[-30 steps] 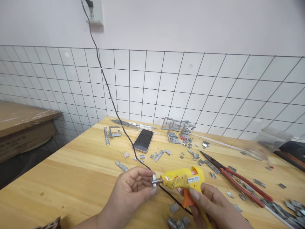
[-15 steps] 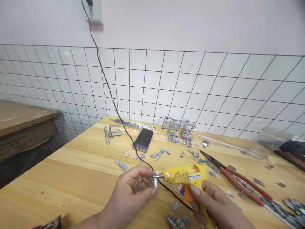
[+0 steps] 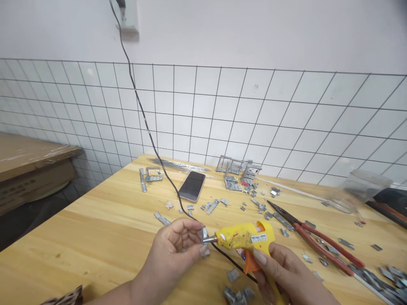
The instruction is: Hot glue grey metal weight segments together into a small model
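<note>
Between thumb and fingertips, my left hand (image 3: 173,254) pinches a small grey metal piece (image 3: 204,233) above the wooden table. My right hand (image 3: 282,271) is wrapped round the handle of a yellow glue gun (image 3: 246,237), with the thumb near its orange trigger (image 3: 251,262). The gun's metal nozzle (image 3: 210,239) points left and meets the lower part of the small piece. Several grey pieces (image 3: 238,295) lie on the table below the gun.
A phone (image 3: 192,186) lies mid-table beside a black cord (image 3: 149,131). Behind are thin metal rods (image 3: 178,165) and small metal frames (image 3: 233,169). Red-handled pliers (image 3: 314,237), scattered metal pieces (image 3: 394,277) and a clear container (image 3: 359,186) are on the right.
The nozzle has moved slightly down and left, from the top of the small piece to its lower part. My left fingertips and the piece have shifted slightly up and left.
</note>
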### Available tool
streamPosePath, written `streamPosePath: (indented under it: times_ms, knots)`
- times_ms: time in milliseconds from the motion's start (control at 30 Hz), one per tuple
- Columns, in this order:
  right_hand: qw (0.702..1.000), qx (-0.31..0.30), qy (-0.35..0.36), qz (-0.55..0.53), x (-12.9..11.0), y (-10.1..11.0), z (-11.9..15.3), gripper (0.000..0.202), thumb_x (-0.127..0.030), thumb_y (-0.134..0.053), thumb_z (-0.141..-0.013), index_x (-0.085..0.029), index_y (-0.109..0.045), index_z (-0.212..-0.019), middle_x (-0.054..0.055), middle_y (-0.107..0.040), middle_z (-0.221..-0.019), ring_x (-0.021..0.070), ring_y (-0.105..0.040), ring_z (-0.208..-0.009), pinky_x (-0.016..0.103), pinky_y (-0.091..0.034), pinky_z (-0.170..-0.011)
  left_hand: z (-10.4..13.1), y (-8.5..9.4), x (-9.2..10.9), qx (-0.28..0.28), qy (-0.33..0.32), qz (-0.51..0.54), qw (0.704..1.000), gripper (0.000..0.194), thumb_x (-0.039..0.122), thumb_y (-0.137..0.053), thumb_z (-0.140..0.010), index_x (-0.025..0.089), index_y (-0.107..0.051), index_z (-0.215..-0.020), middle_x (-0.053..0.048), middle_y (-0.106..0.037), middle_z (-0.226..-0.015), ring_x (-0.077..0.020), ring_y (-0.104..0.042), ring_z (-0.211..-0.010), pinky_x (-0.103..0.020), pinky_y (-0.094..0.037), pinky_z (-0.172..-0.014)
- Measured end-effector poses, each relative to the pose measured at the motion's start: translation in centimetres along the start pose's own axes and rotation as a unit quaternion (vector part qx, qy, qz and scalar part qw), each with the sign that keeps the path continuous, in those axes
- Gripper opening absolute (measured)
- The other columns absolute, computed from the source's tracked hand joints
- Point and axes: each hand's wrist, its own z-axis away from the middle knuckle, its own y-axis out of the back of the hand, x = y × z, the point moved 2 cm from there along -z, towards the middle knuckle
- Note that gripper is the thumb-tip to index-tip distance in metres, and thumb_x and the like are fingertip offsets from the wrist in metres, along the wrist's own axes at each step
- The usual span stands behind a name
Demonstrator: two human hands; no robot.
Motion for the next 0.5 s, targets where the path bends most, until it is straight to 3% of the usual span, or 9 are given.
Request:
streamPosePath:
  times_ms: [500]
  knots:
    - [1.000, 0.006, -0.004, -0.008, -0.36, -0.17, 0.43, 0.055, -0.071, -0.058, -0.072, -0.019, -0.051, -0.056, -0.003, -0.050, -0.045, 0.0099, -0.043, -0.044, 0.024, -0.032, -0.052, -0.26, -0.07, 0.25, 0.015, 0.006, 0.028, 0.999, 0.030, 0.014, -0.085, -0.054, 0.014, -0.069, -0.080, -0.004, -0.073, -0.070, -0.0153, -0.065, -0.067, -0.026, -0.055, -0.064]
